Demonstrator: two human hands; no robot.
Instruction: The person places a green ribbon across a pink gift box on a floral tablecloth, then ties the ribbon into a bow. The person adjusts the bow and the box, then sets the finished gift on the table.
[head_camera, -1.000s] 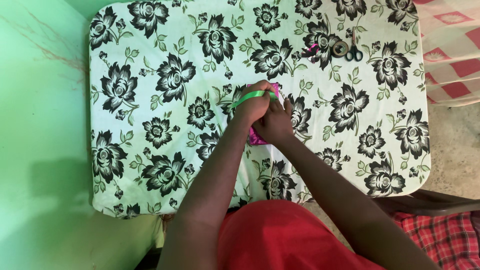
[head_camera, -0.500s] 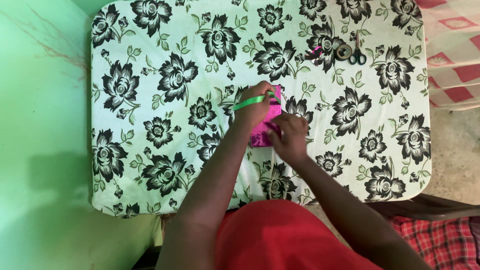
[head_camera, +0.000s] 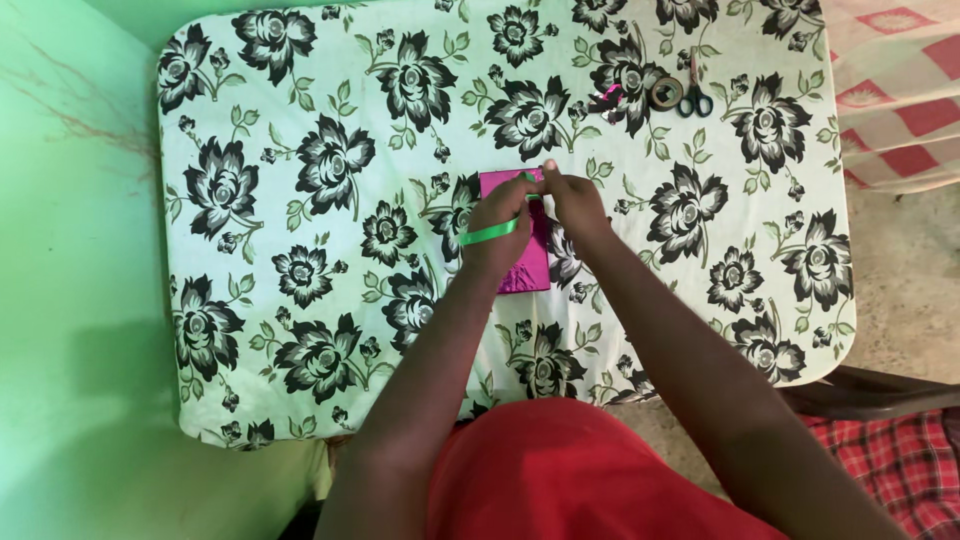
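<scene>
Your left hand (head_camera: 497, 232) rests on a small box (head_camera: 522, 262) wrapped in shiny magenta foil, which lies flat near the middle of the table (head_camera: 300, 80) on its black-and-white flowered cloth. The fingers of that hand are closed on a green ribbon (head_camera: 488, 232), which runs across the back of the hand and up to the far edge of the box. Your right hand (head_camera: 572, 202) meets it there, thumb and forefinger pinched on the ribbon's end just above the foil.

The ribbon looks thin, light and slick; it will likely slide through a loose pinch and spring back out of a fold, so hold it close to the end, flat between the fingertips, and keep it taut between the two hands. The foil wrap seems smooth and slippery too, and it probably creases or tears if you dig a nail into it. The box itself looks light and fairly stiff, so it may skate on the cloth when you pull sideways; press down on its top face with the heel of the left hand, and take it by the long edges rather than the corners if you must turn it.

Well apart, at the far edge of the table, lie a tape roll (head_camera: 665, 93), scissors (head_camera: 695, 100) and a scrap of pink ribbon (head_camera: 607, 97)
</scene>
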